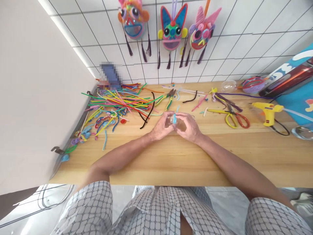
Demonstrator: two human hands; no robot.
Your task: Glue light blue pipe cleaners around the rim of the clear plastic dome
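Note:
Both of my hands meet above the middle of the wooden table. Between them is a clear plastic ball (180, 125) with a light blue strip (174, 118) upright across its middle. My left hand (161, 126) grips the ball's left side, and my right hand (188, 128) curls round its right side. The fingertips of both hands come together at the blue strip. Just behind the hands lies a short light blue piece (177, 109). Black pipe cleaners (147, 119) rest to the left of my left hand.
Many coloured pipe cleaners (119, 101) are heaped at the left. Pliers (169, 98) lie behind my hands. At the right are scissors (232, 118), a yellow glue gun (268, 111) and a clear shell (229, 86). Decorated masks (171, 35) hang on the tiled wall.

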